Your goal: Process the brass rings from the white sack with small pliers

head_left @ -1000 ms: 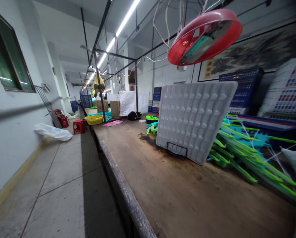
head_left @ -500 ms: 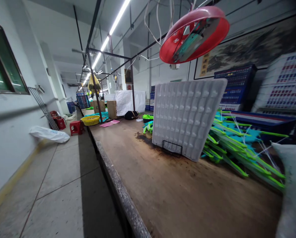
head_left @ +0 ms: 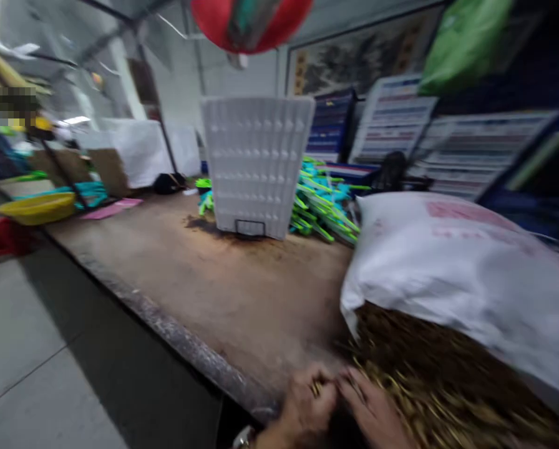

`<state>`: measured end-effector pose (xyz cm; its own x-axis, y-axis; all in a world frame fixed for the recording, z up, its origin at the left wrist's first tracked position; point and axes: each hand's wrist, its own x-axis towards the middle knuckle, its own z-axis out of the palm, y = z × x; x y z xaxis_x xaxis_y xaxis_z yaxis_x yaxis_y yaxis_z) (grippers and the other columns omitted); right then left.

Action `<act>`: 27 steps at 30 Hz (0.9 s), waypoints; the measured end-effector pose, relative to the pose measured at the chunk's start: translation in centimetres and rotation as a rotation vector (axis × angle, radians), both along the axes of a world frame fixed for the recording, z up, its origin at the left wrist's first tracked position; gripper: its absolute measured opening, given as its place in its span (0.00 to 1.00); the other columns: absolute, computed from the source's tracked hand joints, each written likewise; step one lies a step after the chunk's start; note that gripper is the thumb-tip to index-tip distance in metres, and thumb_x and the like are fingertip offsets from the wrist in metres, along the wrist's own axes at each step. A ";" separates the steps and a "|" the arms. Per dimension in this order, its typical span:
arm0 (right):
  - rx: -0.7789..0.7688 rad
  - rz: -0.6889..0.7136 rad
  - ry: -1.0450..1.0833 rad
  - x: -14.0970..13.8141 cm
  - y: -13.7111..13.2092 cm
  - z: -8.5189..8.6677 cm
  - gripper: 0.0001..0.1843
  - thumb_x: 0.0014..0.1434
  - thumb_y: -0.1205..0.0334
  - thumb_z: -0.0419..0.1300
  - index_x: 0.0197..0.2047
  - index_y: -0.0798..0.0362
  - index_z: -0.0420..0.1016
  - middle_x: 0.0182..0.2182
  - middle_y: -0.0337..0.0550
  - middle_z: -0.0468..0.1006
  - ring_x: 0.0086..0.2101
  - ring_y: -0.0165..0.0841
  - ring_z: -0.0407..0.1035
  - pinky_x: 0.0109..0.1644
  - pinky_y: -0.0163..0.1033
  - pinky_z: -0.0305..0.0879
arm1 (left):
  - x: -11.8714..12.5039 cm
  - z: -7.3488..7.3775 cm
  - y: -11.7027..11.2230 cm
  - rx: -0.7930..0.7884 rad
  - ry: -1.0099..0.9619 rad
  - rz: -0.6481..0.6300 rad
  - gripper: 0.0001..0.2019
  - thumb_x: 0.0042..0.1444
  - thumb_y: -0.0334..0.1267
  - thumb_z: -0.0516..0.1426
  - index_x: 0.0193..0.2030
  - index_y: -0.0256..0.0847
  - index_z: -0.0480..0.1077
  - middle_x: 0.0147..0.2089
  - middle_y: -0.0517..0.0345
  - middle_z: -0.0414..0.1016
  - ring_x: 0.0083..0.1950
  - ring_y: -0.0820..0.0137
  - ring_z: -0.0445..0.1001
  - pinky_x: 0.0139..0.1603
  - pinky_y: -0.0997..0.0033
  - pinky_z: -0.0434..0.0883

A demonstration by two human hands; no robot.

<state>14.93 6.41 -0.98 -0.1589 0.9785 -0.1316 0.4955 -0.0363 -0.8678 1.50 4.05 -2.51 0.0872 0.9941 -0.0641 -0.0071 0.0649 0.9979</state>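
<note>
My left hand [head_left: 307, 405] and my right hand [head_left: 375, 415] meet at the near edge of the wooden workbench [head_left: 204, 280], fingertips touching. The left hand is curled, pinching a small brass-coloured piece. The right hand's fingers lie stretched out on a heap of small brass-coloured parts [head_left: 429, 380]. The heap spills from under a white sack [head_left: 448, 268] lying on its side. The view is smeared by motion, so the small parts cannot be made out singly.
A white dimpled tray [head_left: 256, 162] stands upright mid-bench, with green and teal plastic strips [head_left: 321, 206] behind it. A red disc [head_left: 251, 19] hangs overhead. A yellow basin [head_left: 36, 207] and pink sheet [head_left: 111, 209] lie far left. Printed cartons [head_left: 448, 149] line the back wall.
The view has swung right and down. The white sack and the heap of brass parts have come fully into view, and both my hands now show at the bench's near edge.
</note>
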 end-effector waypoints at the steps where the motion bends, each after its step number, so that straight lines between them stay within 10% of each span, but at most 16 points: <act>1: 0.030 0.060 0.019 -0.1 -0.1 0.0 0.16 0.51 0.47 0.52 0.26 0.51 0.69 0.24 0.39 0.72 0.30 0.34 0.66 0.33 0.35 0.63 | 0.1 0.0 -0.1 0.018 0.041 0.065 0.07 0.53 0.37 0.53 0.28 0.37 0.69 0.25 0.62 0.66 0.28 0.74 0.64 0.32 0.74 0.62; 10: -0.056 0.036 0.213 -0.3 -1.0 -0.2 0.16 0.52 0.50 0.50 0.23 0.54 0.63 0.17 0.33 0.60 0.20 0.25 0.54 0.24 0.31 0.51 | -0.5 2.1 -1.1 -0.194 -0.033 -0.067 0.11 0.51 0.42 0.52 0.24 0.38 0.63 0.15 0.68 0.58 0.16 0.80 0.53 0.17 0.80 0.53; 27: -0.100 0.080 0.265 -0.5 -2.1 0.8 0.18 0.53 0.46 0.53 0.27 0.54 0.65 0.19 0.34 0.68 0.21 0.26 0.60 0.25 0.30 0.54 | -0.4 2.7 -1.9 -0.397 -0.216 -0.114 0.13 0.49 0.48 0.54 0.26 0.39 0.60 0.17 0.68 0.60 0.14 0.82 0.54 0.13 0.83 0.49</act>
<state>14.39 4.29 -0.18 -0.2765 0.9458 -0.1702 0.2568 -0.0980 -0.9615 1.10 2.19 0.24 0.2475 0.8795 -0.4064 -0.1825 0.4542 0.8720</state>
